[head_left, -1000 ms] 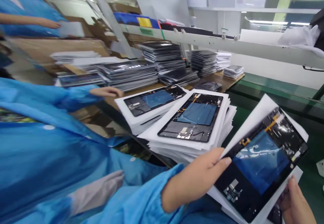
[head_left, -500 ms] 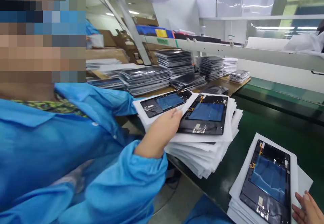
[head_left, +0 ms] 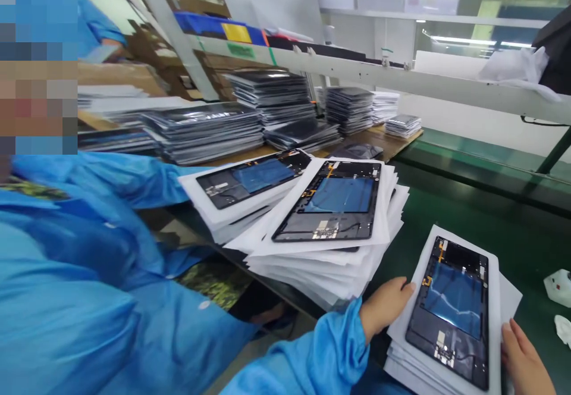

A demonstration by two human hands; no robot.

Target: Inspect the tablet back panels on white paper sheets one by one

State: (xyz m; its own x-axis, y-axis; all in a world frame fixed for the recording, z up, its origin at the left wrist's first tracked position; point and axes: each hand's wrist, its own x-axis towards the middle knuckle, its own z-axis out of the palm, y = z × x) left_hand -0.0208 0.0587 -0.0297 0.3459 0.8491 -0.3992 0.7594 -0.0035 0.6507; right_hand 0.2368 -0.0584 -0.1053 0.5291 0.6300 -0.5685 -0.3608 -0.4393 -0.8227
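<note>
A black tablet housing [head_left: 450,312] with a blue panel and an orange ribbon cable lies on a white sheet [head_left: 430,249], on top of a low pile at the lower right. My left hand [head_left: 387,304], in a blue sleeve, pinches the sheet's left edge. At the right edge, the fingers of my right hand [head_left: 526,353] close on the same sheet; their tips are partly hidden. A taller stack of white sheets [head_left: 321,270] stands to the left, with another tablet housing [head_left: 332,198] on top. Beside that, a third tablet housing [head_left: 252,178] rests on its own pile.
A co-worker in a blue coat [head_left: 66,276] sits close on the left, one sleeve behind the third pile. Several stacks of dark flat panels [head_left: 205,133] line the back. A shelf rail [head_left: 357,74] crosses above the green table [head_left: 446,204]. Small white objects [head_left: 559,288] lie at far right.
My left hand has left the tablet housing on the middle stack and come right, to the near pile's sheet. My right hand has closed in on the sheet's edge. The view has shifted right.
</note>
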